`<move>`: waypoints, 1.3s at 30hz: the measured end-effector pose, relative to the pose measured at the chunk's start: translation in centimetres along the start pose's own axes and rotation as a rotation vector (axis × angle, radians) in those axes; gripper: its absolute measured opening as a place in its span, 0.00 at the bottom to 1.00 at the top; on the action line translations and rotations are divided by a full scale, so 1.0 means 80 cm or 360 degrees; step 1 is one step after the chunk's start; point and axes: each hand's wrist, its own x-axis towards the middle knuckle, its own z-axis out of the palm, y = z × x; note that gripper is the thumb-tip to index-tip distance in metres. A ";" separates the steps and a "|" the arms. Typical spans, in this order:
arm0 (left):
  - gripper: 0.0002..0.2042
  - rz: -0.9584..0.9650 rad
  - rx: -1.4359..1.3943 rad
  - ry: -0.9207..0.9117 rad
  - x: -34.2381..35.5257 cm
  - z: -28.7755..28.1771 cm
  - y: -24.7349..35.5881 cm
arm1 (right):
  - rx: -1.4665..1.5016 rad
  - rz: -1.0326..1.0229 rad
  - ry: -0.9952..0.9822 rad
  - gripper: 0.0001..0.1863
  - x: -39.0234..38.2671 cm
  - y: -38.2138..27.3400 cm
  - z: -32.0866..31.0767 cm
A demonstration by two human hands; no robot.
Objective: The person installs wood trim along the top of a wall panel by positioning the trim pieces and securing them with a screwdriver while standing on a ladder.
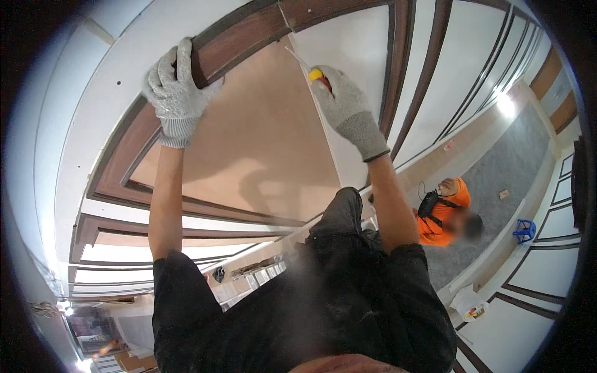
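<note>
My left hand (pixel 177 93), in a grey knit glove, presses on the corner of a dark brown wood trim (pixel 249 40) with its fingers apart. The trim frames a tan panel (pixel 249 130). In my right hand (pixel 345 105), also gloved, is a screwdriver (pixel 316 75) with a yellow and red handle. Its thin shaft points up and left, near the seam where the tan panel meets a white panel (pixel 348 62). Whether the tip touches the surface I cannot tell.
Below on the right, a person in orange (pixel 457 193) with a black strap is near the grey floor (pixel 491 168). A blue stool-like item (pixel 524 230) and a white bag (pixel 469 304) stand by the trimmed wall. A bright lamp (pixel 505 104) shines at the far end.
</note>
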 end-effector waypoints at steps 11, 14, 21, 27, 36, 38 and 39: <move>0.44 -0.0025 -0.0033 0.0085 -0.009 0.008 -0.001 | -0.0328 -0.0053 -0.0129 0.19 0.031 -0.021 -0.007; 0.44 -0.0031 -0.0009 0.0135 -0.009 0.012 -0.002 | -0.0292 0.0001 -0.0147 0.19 0.037 -0.027 -0.007; 0.43 -0.0028 -0.0009 0.0132 -0.014 0.014 -0.006 | -0.0462 0.0066 -0.0245 0.23 0.041 -0.038 -0.011; 0.43 -0.0005 -0.0080 0.0148 -0.014 0.016 -0.008 | -0.0507 0.0016 -0.0201 0.23 0.038 -0.037 -0.012; 0.45 -0.0020 0.0028 0.0118 -0.014 0.013 -0.007 | -0.0218 0.0062 -0.0282 0.21 0.052 -0.028 -0.011; 0.42 -0.0007 -0.0015 0.0088 -0.014 0.012 -0.009 | -0.0007 0.0004 -0.0292 0.21 0.055 -0.034 -0.013; 0.42 -0.0004 -0.0019 0.0080 -0.017 0.013 -0.009 | 0.0002 0.0229 -0.0474 0.21 0.059 -0.039 -0.017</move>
